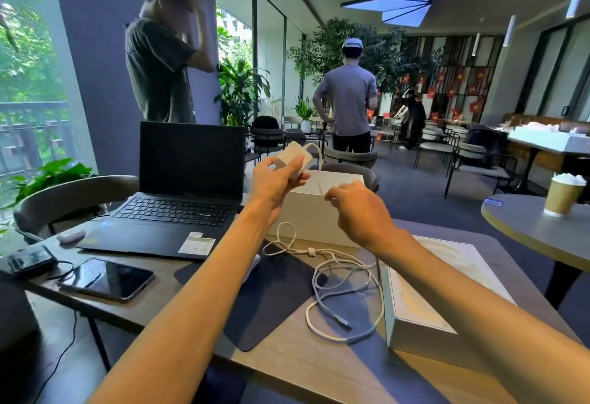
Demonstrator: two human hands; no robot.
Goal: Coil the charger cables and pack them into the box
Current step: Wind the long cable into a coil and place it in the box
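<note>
My left hand [277,180] grips a white charger brick [292,158], raised above the table. A white cable runs from the brick in an arc down to my right hand [360,208], which pinches it between the fingertips. Just behind both hands stands an open white box [314,221]. The rest of the white cable [344,285] lies in loose loops on the table, its plug end near the table's front. The box lid [424,307] lies to the right of the loops.
An open black laptop [178,199] stands at the left, with a phone [108,279] and a small black device in front of it. A dark mat [271,301] lies under the cable. A paper cup [563,194] is on another table to the right. Two people stand behind.
</note>
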